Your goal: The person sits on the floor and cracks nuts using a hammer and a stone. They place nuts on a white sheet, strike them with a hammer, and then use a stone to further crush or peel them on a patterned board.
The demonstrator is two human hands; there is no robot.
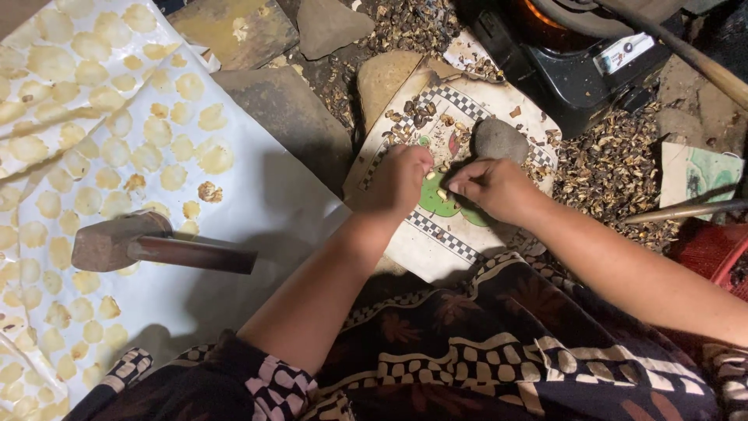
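My left hand (399,183) and my right hand (495,187) meet over a worn white board (436,242) with a checkered border and a green picture. Both hands pinch at small pale kernels (442,192) lying between the fingertips. A rounded grey stone (500,140) sits on the board just beyond my right hand. Dark shell bits (413,117) lie scattered on the board's far part.
A white sheet (257,210) at the left carries several flattened pale yellow discs (101,148). A heavy hammer-like tool (148,243) rests on it. Broken shells (608,168) pile up at the right, beside a black stove (576,54), a wooden stick (686,210) and flat stones (288,117).
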